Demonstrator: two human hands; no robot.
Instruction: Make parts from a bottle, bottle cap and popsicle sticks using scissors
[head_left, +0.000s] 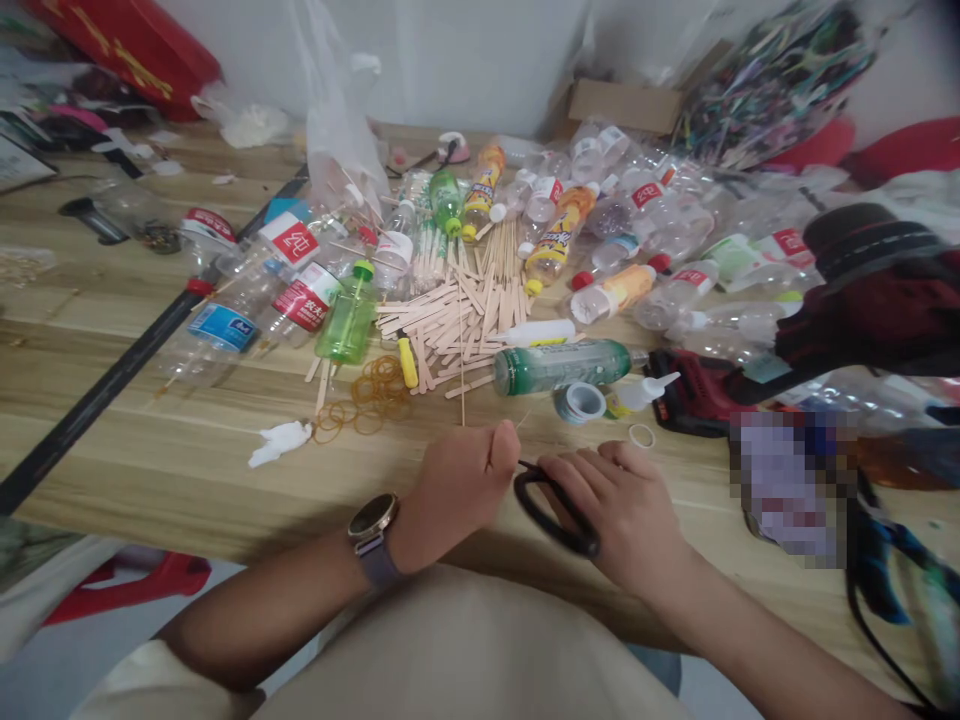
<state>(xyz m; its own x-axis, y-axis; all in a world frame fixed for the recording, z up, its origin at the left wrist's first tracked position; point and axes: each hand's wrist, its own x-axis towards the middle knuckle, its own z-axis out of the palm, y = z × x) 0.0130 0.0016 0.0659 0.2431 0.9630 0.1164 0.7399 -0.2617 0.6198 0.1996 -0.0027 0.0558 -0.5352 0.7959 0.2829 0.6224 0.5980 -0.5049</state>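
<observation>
My left hand (465,480), with a watch on its wrist, is closed round a thin wooden skewer (463,385) that stands up from the fist. To its right, my right hand (619,505) is wrapped on the black handle of scissors (555,515); their blades are mostly hidden near the left fist. Beyond the hands lie a pile of flat wooden sticks (465,320), tan rubber bands (367,400), a yellow-handled tool (407,360) and a green-based clear bottle (562,367).
Many plastic bottles (559,240) spread over the wooden table (187,480). A red and black power tool (697,390) stands right, near a glue bottle (637,395) and a tape roll (583,402). A black strip (112,375) crosses the left side.
</observation>
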